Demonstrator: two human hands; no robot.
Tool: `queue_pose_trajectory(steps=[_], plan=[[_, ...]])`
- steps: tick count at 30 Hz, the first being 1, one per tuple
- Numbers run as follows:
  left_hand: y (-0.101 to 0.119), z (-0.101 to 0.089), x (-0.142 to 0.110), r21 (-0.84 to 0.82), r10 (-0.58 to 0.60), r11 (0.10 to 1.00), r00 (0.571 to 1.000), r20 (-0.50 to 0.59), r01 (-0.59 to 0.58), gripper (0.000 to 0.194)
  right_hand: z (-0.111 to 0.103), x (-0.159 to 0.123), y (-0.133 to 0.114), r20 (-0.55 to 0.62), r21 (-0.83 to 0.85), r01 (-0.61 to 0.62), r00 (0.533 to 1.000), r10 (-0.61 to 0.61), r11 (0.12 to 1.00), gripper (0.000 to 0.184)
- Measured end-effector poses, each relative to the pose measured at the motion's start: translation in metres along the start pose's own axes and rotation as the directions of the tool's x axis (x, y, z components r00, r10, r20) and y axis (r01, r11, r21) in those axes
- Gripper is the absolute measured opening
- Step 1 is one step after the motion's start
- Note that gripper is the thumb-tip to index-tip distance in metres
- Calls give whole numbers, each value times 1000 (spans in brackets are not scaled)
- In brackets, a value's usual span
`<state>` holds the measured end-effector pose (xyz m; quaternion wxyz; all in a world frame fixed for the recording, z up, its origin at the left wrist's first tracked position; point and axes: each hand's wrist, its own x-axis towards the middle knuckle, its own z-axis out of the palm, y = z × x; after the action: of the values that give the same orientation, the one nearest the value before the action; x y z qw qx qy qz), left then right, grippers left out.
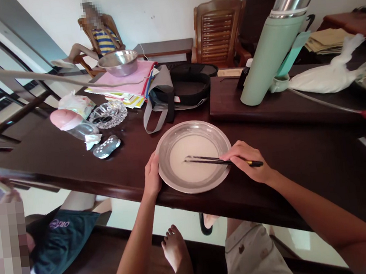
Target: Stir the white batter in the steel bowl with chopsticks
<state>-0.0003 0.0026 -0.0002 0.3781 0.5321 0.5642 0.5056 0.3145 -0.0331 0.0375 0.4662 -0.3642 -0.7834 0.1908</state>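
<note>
A wide metal bowl (198,186) rests near the front edge of the dark wooden table, with a milky white liquid (189,147) in its bottom. My left hand (153,175) grips the bowl's left side at the rim. In my right hand (249,160) is a pair of black chopsticks (210,160), held together near their gold-banded ends. Their whitened tips reach into the liquid around the bowl's middle. The fingers of my left hand under the rim are partly hidden.
Left of the bowl lie a remote control (107,146), a glass ashtray (108,114) and a pink-capped bottle (73,122). A black bag (186,86) sits behind it. A green thermos (259,55) stands on a raised board. Two people sit at the left.
</note>
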Motion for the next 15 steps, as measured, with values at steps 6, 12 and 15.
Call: queue_pose_trajectory(steps=[6,12,15], plan=[[-1,0,-1,-14,-8,1000,1000,13,8,50,-2,-1,1,-133,59,-21,991,29,998,31],[-3,-1,-1,-31,-7,999,1000,7,7,51,-1,-1,2,-25,-29,-16,1000,16,999,19],[-2,-1,0,-25,-11,1000,1000,8,12,51,-2,-1,3,-126,21,-18,992,21,1000,26]])
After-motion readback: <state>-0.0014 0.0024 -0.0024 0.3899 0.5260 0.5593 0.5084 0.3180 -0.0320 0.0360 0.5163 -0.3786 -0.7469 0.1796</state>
